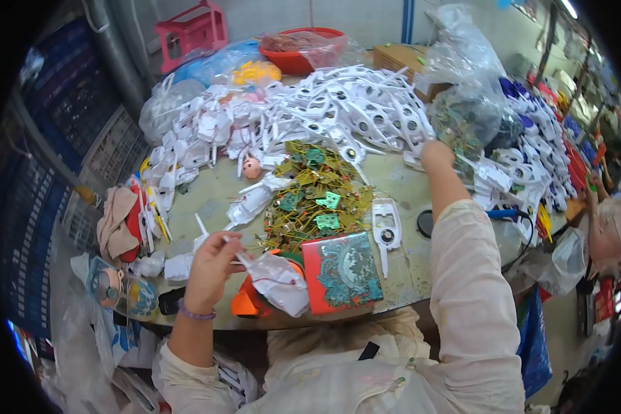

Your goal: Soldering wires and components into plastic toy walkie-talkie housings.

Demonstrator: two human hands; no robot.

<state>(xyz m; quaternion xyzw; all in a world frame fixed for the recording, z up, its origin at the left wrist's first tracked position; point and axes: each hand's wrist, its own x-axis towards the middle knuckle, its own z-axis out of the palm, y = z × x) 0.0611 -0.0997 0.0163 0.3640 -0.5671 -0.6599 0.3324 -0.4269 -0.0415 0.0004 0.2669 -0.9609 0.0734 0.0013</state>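
Observation:
My left hand [216,269] pinches the narrow stem of a white plastic housing [281,281], whose wide end hangs over the front of the table. Under that housing lies an orange object [250,298], partly covered. My right hand [437,157] is stretched far forward to the right edge of a large heap of white plastic shells [352,103]. It is beside a white part [413,160]; its fingers are hidden from view. Between my arms lies a pile of green circuit boards with yellow wires [317,196]. Near it, a single white shell with a round hole [386,234] lies flat.
A red box with a worn, patterned top [343,272] sits at the table's front edge. A black round cap [425,223] and a blue-handled tool [504,214] lie to the right. At the back are a red basin [303,58] and a cardboard box [400,58]. Clear plastic bags [466,103] stand back right.

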